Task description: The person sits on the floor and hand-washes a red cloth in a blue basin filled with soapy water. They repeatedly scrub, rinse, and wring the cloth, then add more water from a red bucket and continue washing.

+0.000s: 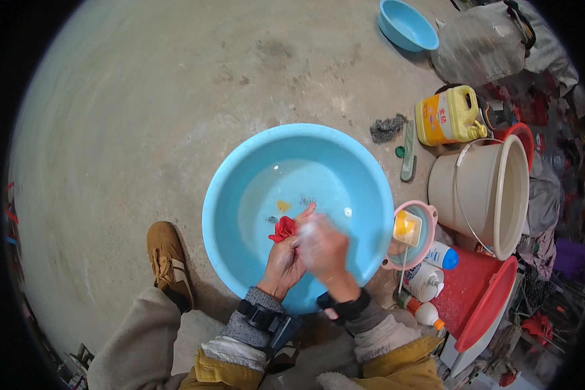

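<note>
Over a large light-blue plastic basin (234, 161), my left hand (282, 265) grips a small bunched red cloth (283, 229), whose folded end sticks out past the fingers. My right hand (325, 248) is pressed against the left one and blurred by motion. A whitish smear, perhaps suds, shows on its fingers; what it holds is hidden. The basin seems to hold shallow clear water. A yellow patch (283, 205) and dark marks (308, 200) show on its bottom.
Right of the basin are a pink-rimmed strainer (434, 229) with a small white dish (416, 239), several bottles (424, 280), a red tub (468, 282), a beige bucket (453, 190), a yellow jug (441, 117), a green-handled brush (408, 151) and a dark scouring pad (387, 128). A smaller blue basin (404, 29) stands farther off.
</note>
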`<state>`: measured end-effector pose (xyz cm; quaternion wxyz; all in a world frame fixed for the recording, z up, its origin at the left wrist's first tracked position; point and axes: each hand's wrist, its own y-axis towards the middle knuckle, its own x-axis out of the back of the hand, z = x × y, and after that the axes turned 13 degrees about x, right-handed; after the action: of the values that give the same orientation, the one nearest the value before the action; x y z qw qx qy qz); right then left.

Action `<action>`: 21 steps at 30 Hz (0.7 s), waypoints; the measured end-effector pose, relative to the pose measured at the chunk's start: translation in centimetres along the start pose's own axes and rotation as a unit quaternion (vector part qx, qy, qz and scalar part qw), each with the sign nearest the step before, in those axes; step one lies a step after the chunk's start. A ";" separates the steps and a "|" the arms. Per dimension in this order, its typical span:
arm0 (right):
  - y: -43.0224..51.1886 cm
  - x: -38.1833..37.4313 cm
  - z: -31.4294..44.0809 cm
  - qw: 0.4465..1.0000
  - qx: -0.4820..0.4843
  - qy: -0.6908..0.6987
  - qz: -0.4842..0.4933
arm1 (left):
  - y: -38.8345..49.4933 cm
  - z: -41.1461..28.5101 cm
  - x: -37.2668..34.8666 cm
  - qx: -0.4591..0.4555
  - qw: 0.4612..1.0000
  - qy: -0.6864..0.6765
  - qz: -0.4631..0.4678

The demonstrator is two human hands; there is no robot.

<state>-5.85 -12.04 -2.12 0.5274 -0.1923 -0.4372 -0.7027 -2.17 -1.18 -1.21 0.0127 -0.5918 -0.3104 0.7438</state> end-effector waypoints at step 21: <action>1.8 0.3 3.1 0.998 0.019 -0.060 0.031 | -0.8 0.4 -1.5 0.022 0.996 0.078 -0.021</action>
<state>-4.89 -9.79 0.51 0.5253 -0.2379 -0.4751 -0.6646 -2.32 -1.26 0.47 0.0654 -0.6412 -0.3041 0.7015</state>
